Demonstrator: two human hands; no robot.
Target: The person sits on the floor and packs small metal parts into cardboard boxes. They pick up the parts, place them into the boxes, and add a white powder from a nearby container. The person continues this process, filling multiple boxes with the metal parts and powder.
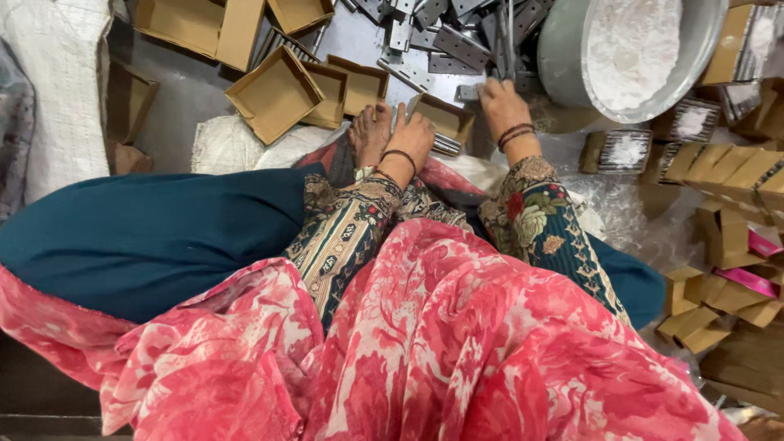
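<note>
Left hand point(412, 135) grips a small open cardboard box point(445, 122); right hand point(502, 102) reaches into metal brackets point(457, 41), fingers hidden—sharp edges could cut.

Open brown cardboard box point(442, 119) tilted beside grey perforated metal brackets point(457, 45).

left hand point(412, 135) on small cardboard box point(445, 121), right hand point(502, 104) apparently among metal brackets point(457, 41)

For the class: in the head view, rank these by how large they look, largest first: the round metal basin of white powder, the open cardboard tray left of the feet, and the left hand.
1. Metal basin, though cut off by the frame.
2. Open cardboard tray.
3. Left hand, clearly smallest.
</note>
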